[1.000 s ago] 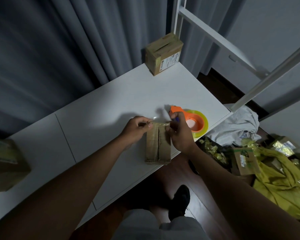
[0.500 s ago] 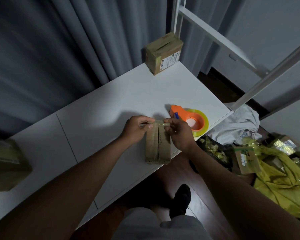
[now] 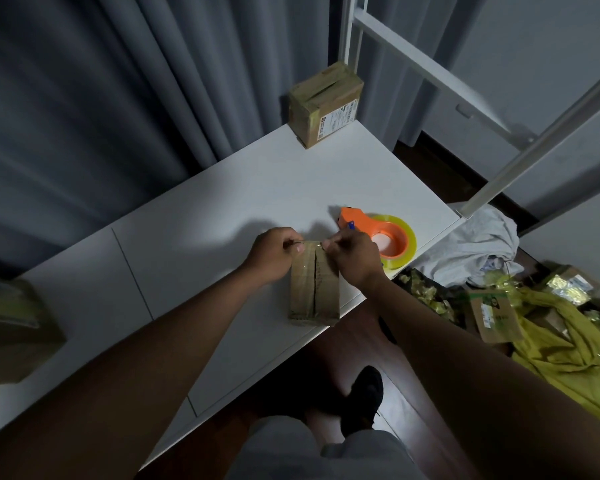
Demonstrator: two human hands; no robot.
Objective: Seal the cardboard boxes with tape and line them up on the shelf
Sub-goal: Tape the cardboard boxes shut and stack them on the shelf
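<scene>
A small cardboard box [image 3: 314,292] lies near the front edge of the white shelf top [image 3: 222,209], its two top flaps meeting in a dark seam. My left hand [image 3: 274,252] and my right hand [image 3: 352,256] sit at the box's far end, each pinching one end of a short strip of clear tape [image 3: 312,242] stretched across the flaps. An orange tape dispenser [image 3: 378,237] with a yellowish roll lies just right of my right hand. A taped box [image 3: 326,105] stands at the shelf's back corner. Another box [image 3: 11,327] sits at the far left.
White shelf posts and a diagonal brace [image 3: 430,71] rise at the right. Grey curtains [image 3: 118,81] hang behind. On the floor at the right lie a white cloth [image 3: 475,244], yellow bags [image 3: 568,348] and more boxes [image 3: 496,313]. My shoe [image 3: 364,396] stands below the shelf edge.
Both hands have shifted slightly nearer each other over the box's far end, lowering the tape strip toward the flaps. The box and dispenser have not moved.
</scene>
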